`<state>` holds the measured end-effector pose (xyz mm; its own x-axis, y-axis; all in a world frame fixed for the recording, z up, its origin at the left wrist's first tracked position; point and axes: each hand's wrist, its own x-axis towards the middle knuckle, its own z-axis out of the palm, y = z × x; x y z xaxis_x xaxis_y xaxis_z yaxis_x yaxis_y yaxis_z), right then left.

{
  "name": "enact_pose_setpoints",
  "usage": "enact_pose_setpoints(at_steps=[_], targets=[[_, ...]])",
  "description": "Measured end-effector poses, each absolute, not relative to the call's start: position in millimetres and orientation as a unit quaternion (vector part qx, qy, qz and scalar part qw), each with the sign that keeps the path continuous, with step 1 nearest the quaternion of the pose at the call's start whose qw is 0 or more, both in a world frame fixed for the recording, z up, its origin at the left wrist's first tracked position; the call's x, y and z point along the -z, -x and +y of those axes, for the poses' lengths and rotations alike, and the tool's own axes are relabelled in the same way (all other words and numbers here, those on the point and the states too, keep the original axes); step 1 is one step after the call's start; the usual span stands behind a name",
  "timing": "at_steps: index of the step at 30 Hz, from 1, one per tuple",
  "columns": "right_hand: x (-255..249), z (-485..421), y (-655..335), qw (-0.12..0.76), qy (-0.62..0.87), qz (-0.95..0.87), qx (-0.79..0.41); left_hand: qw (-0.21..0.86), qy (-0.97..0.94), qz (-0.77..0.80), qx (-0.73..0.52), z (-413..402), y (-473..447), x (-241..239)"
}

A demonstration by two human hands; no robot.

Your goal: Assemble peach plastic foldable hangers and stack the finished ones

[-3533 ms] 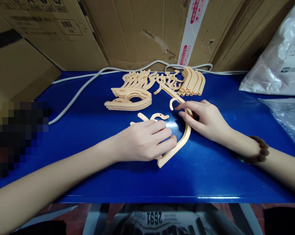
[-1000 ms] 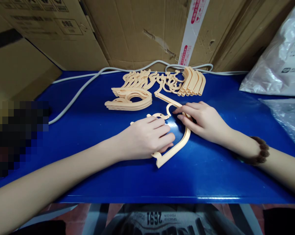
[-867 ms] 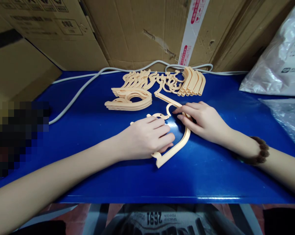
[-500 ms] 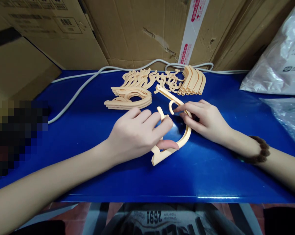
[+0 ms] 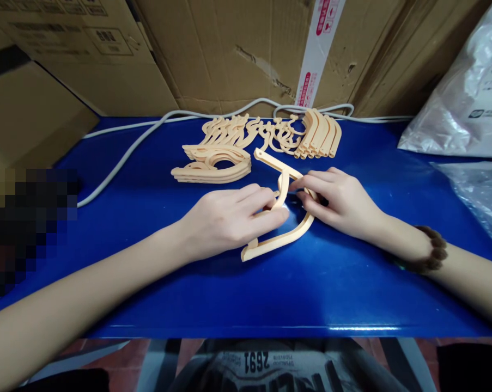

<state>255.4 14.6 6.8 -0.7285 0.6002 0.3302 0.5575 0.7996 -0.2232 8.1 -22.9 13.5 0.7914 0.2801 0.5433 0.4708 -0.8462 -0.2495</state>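
A cream plastic folding hanger [image 5: 292,235], its two arms spread in a V, is on the blue table in front of me. My right hand [image 5: 331,198] grips it at the bend on the right, fingers curled around the plastic. Pinched between the thumb and fingers of my left hand [image 5: 233,218] is a curved cream piece [image 5: 284,188], its upper end beside the hanger's upper arm. My left fingers hide the middle of this piece. I cannot tell whether it is joined to the hanger.
Behind my hands lie a stack of folded hangers [image 5: 213,175], S-shaped parts [image 5: 227,130], hooks [image 5: 285,137] and curved arms [image 5: 319,133]. A white cable [image 5: 123,158] runs along the back by cardboard boxes [image 5: 229,54]. Plastic bags [image 5: 450,120] lie at the right.
The curved piece in my left hand has turned and moved up and right, toward the hanger's upper arm. The hanger's lower arm has shifted slightly up and left. My right hand stays nearly still.
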Motion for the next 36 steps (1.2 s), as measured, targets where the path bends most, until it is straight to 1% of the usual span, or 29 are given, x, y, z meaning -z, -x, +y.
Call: enact_pose_setpoints(at_steps=[3, 8, 13, 16, 19, 26, 30, 36], targets=[[-6.4, 14.8, -255.3, 0.2, 0.319, -0.925, -0.048, 0.201, 0.927, -0.209, 0.237, -22.0, -7.7, -14.8], [-5.9, 15.5, -255.8, 0.203, 0.327, -0.922, -0.046, 0.187, 0.94, -0.202, 0.199, -20.1, -8.3, -14.5], [-5.3, 16.1, -256.2, 0.209, 0.336, -0.918, -0.033, 0.116, 0.955, -0.196, 0.187, -19.2, -7.7, -13.7], [-4.9, 16.6, -255.8, 0.208, 0.333, -0.919, -0.038, 0.094, 0.962, -0.19, 0.175, -18.6, -7.3, -13.4], [-5.1, 16.6, -255.5, 0.198, 0.321, -0.925, -0.043, 0.101, 0.966, -0.181, 0.154, -19.1, -7.7, -12.9], [-6.5, 15.8, -255.4, 0.182, 0.306, -0.933, -0.051, 0.181, 0.961, -0.144, 0.15, -25.0, -11.1, -12.5], [-6.3, 15.8, -255.8, 0.178, 0.306, -0.934, -0.05, 0.18, 0.963, -0.133, 0.148, -26.4, -10.8, -12.7], [-8.1, 16.0, -255.1, 0.166, 0.3, -0.938, -0.044, 0.148, 0.965, -0.151, 0.154, -26.7, -10.0, -12.9]])
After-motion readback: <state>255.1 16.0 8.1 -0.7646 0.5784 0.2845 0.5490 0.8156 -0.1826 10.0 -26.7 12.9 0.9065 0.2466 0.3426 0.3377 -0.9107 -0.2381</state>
